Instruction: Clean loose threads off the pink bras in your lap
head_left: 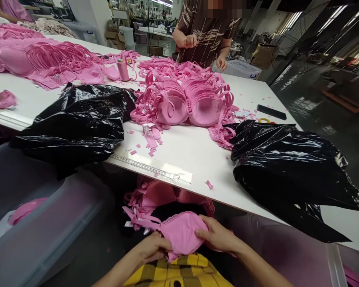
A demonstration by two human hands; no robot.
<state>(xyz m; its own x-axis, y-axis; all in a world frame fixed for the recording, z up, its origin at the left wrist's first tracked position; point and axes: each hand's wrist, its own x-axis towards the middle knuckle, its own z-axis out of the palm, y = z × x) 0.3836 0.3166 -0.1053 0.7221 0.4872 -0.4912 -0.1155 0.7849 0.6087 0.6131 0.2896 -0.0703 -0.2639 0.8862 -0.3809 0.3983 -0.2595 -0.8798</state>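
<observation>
So both hands are busy with a pink fabric bra with a lace-trimmed cup point(182, 233), held just off the near edge of the white flat-topped bench point(197, 153), low over a yellow-and-black checked garment point(176, 273). The left hand point(157, 246) has its fingers and thumb pinched on the cup's lower corner, and the right hand point(217, 235) is clamped on the opposite side, thumb on the front. More pink bra cups with straps point(161, 193) sit just past it, under the bench's near edge. Up on top, a thick nested stack of pink bras point(188, 103) faces that edge, with little pink fabric scraps point(133, 152) scattered in front, and a pale strip of measuring tape point(143, 165) runs right along the edge. Crinkly, shiny black plastic sheeting drapes over the near edge on both sides, one piece to the left point(86, 123), another to the right point(281, 155). Over by the right edge there's a long black block point(271, 112), with a yellow ring point(263, 120) nearby. Toward the left end there's a big row of pink bras point(56, 59), plus an upright pink spool point(122, 71) beside it. A co-worker in a brown patterned top point(203, 32) stands at the far edge, and a translucent plastic bin point(48, 227) sits below the near edge, left.
</observation>
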